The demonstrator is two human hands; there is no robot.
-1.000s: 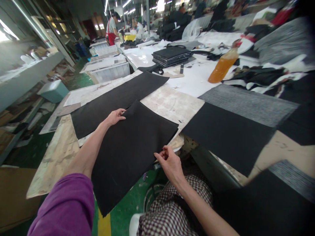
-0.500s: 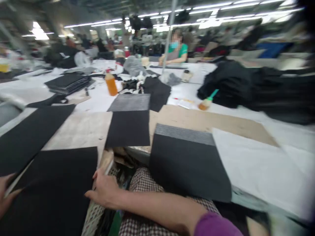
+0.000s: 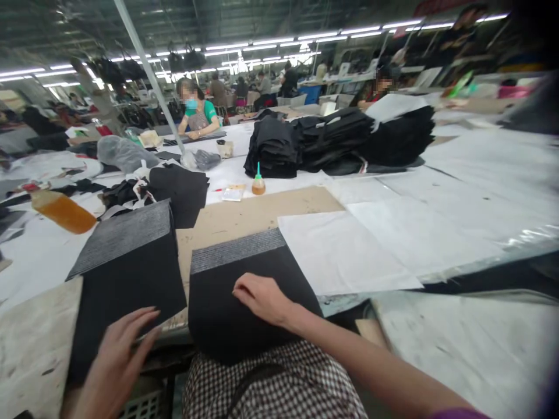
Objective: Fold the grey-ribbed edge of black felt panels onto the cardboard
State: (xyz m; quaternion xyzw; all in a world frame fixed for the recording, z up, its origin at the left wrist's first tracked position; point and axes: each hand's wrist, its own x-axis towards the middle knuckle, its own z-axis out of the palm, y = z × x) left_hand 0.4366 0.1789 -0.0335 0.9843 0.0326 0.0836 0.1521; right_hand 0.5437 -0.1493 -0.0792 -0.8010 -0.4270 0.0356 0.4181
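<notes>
– Long rows of lit tubes [image 3: 360, 29] run across the top of the frame, over a big white-covered worktable [image 3: 480, 221]. One person in green sleeves [image 3: 198, 116] sits at the upper left. So what do you count up front?

– Two black pieces, and they look pretty alike tbh. There's the left panel [image 3: 126, 297] at the lower left and the right panel [image 3: 213, 308] at lower centre, just beside it. Each is plain matte black with one streaky grey band at its far end.

– Flat on the table?

– Not the right one, its near end droops over the edge above some checked cloth [image 3: 271, 387].

– Containers?

– Two bottles, both with amber stuff in them: a large bottle [image 3: 65, 212] at the left, leaning in view, and a small bottle [image 3: 258, 186] with a green nozzle near the middle. Plus one perforated basket [image 3: 142, 407] at the bottom left, can't see what's inside.

– And the hands?

– Left hand [image 3: 120, 355] is blurry, fingers loosely spread by the left panel's near edge, can't tell if they touch. Right hand [image 3: 264, 299] is over the right panel, fingers curled toward the thumb. Pinching fabric or not, can't tell.
</notes>
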